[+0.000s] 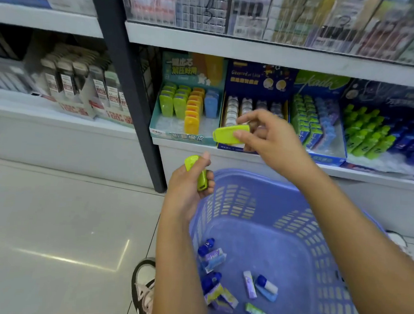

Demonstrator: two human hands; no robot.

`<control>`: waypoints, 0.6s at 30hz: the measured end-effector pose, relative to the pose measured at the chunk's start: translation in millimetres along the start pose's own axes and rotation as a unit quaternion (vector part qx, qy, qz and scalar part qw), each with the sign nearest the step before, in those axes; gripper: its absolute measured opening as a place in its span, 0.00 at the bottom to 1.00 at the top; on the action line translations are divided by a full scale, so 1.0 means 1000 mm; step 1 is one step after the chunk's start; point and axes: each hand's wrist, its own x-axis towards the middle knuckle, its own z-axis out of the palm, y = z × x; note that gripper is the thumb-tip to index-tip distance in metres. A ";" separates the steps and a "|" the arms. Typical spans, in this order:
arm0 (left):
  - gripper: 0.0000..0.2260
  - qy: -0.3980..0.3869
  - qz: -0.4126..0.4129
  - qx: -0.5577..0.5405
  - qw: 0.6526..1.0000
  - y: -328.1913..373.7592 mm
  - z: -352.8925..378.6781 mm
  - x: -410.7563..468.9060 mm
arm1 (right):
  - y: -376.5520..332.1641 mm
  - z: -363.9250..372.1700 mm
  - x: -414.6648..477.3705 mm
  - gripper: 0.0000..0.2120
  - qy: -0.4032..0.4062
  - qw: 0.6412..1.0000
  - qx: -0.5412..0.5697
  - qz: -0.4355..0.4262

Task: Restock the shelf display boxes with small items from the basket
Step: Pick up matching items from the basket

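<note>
Lime-green case (231, 134) pinched lengthwise between thumb and fingertips of right hand (273, 142), held level in front of the shelf edge. Probably being lined up for the green rows in the teal display box (178, 136) at ten o'clock. Second green case (197, 173) gripped upright in left hand (187, 189) at seven o'clock, likely next in line. Purple basket (248, 179) at six o'clock, assorted small items (260, 287) loose on its bottom.
</note>
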 end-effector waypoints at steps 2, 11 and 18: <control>0.13 0.050 0.023 0.027 0.998 0.005 -0.006 0.003 | -0.016 0.009 0.027 0.09 0.056 0.998 -0.006 -0.040; 0.06 0.106 0.042 -0.044 0.993 0.019 -0.032 0.009 | -0.039 0.085 0.129 0.13 -0.038 0.972 -0.214 -0.094; 0.05 0.119 0.099 0.024 0.988 0.010 -0.045 0.012 | -0.034 0.097 0.148 0.16 -0.099 0.937 -0.334 -0.022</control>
